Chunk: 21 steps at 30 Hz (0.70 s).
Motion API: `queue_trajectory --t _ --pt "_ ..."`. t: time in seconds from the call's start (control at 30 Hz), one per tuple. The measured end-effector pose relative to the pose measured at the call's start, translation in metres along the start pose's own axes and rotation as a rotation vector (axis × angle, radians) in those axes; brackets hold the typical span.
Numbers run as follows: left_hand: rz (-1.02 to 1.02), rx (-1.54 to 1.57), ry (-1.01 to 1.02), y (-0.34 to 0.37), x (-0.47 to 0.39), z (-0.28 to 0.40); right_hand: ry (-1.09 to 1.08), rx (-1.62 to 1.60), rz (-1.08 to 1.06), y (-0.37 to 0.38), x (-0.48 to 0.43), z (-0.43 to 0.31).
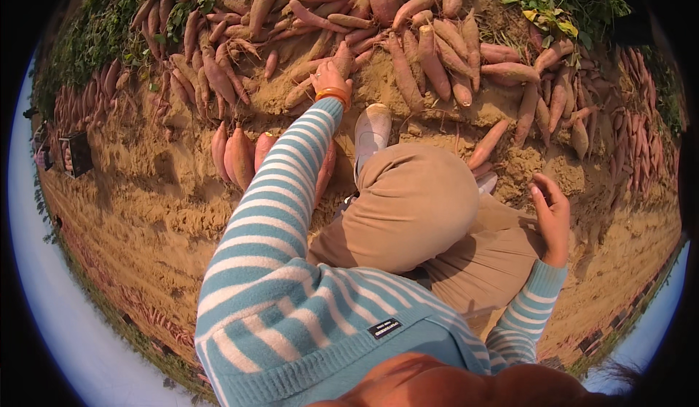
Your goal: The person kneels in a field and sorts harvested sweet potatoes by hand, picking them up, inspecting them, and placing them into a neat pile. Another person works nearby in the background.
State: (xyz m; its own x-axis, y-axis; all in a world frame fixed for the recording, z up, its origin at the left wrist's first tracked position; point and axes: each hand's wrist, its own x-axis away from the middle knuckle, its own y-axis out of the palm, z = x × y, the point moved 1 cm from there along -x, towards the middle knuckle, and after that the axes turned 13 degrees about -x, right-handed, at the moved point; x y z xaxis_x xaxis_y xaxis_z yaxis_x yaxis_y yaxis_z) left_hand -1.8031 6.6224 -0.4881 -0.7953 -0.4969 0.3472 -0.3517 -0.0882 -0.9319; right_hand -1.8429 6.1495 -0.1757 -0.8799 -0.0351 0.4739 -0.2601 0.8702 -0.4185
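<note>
My left hand [331, 81], with a ring and an orange bangle at the wrist, reaches into a long heap of sweet potatoes. Its fingers close around the lower end of one upright sweet potato [343, 57], which they partly hide. My right hand [551, 216] hangs beside my right knee, loosely curled with nothing visible in it. Near it, a reddish sweet potato [487, 144] leans by my right shoe [486, 183]. Left of my left shoe [373, 128], several larger sweet potatoes [238, 156] stand side by side, some hidden behind my striped sleeve.
Loose sandy soil [153, 210] surrounds me. Green vines [104, 30] lie at the upper left, and leafy vines [568, 8] at the upper right. More sweet potatoes [636, 139] line the right side. A dark crate [77, 154] stands far left, near another person [41, 147].
</note>
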Motion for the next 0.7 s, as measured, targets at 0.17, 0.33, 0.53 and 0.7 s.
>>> queue_trajectory --t 0.17,0.33,0.53,0.7 --pt "0.258 0.063 0.233 0.027 0.025 0.023 0.018 -0.017 0.041 -0.007 0.007 0.017" --pt "0.124 0.007 0.626 0.01 0.047 -0.005 0.072 -0.031 0.076 -0.005 0.008 0.009" --pt "0.242 0.041 0.734 -0.033 0.018 -0.046 0.047 -0.038 0.062 -0.006 0.009 0.011" --pt "-0.128 0.03 -0.043 0.005 -0.076 -0.104 0.055 -0.019 0.048 -0.008 0.008 0.007"
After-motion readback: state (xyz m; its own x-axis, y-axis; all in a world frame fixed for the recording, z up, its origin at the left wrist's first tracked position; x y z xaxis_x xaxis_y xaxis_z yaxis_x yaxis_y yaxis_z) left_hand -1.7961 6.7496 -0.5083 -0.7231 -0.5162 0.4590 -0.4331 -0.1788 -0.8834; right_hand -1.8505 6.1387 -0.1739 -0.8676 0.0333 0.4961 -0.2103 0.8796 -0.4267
